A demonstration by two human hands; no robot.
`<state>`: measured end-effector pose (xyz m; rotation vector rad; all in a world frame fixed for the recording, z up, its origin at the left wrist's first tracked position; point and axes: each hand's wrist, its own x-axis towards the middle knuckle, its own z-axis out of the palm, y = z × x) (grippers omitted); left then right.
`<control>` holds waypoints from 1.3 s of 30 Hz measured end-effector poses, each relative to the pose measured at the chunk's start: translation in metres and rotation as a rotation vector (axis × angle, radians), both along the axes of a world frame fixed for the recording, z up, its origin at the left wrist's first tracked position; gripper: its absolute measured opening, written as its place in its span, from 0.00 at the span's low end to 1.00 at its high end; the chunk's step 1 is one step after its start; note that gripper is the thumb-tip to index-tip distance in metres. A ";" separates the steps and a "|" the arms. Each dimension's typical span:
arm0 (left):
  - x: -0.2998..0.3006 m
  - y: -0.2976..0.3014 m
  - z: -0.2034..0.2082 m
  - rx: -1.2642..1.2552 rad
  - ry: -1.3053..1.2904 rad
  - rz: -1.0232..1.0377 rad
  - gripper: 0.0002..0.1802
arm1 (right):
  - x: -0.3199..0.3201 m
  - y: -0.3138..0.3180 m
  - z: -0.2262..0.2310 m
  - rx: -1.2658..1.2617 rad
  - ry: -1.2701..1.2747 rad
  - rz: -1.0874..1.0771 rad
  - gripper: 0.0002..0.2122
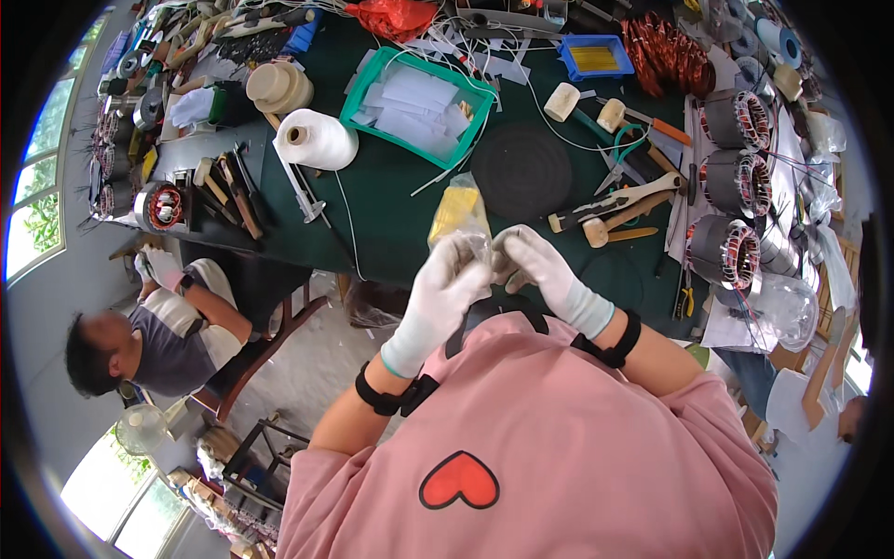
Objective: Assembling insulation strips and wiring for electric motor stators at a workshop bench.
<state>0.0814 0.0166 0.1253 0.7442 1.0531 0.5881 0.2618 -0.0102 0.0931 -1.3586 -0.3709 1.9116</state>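
Head view looks straight down on a clear plastic bag (463,216) with yellow strips inside, held up just above the near edge of the green table (391,186). Both white-gloved hands meet at its lower end. The left hand (445,279) is curled, fingers pinched on the clear film near the bag's mouth. The right hand (535,265) is closed too, fingertips touching the same bit of plastic from the other side, so the 2 hands sit nearly knuckle to knuckle.

Looks like they're working the bag open or fishing a strip out, hard to say which since the gloves hide the exact spot. If so, the trick is probably to keep 1 hand holding the film steady and let the other do the pulling, and keep the bag upright so the yellow stuff doesn't slide out.

Around it: a black round mat (521,172) just behind the bag, a teal tray (358,102) with white paper slips, and a big white thread spool (317,140) lying on its side to the left. Wooden-handled mallets (610,219) lie to the right, then 3 wound motor stators (731,182) stacked along the right edge, plus a blue tray (568,65) with more yellow strips further back. Another person (149,335) sits off to the left.
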 end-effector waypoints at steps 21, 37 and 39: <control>-0.025 0.169 -0.004 0.407 0.284 -0.055 0.10 | 0.099 0.037 -0.027 0.104 -0.365 0.015 0.09; 0.011 0.496 -0.175 1.457 1.482 -0.164 0.06 | 0.124 -0.074 -0.019 -0.304 -0.545 -0.310 0.10; 0.001 0.474 -0.136 1.313 1.244 0.094 0.08 | 0.124 -0.065 -0.010 -0.230 -0.578 -0.313 0.09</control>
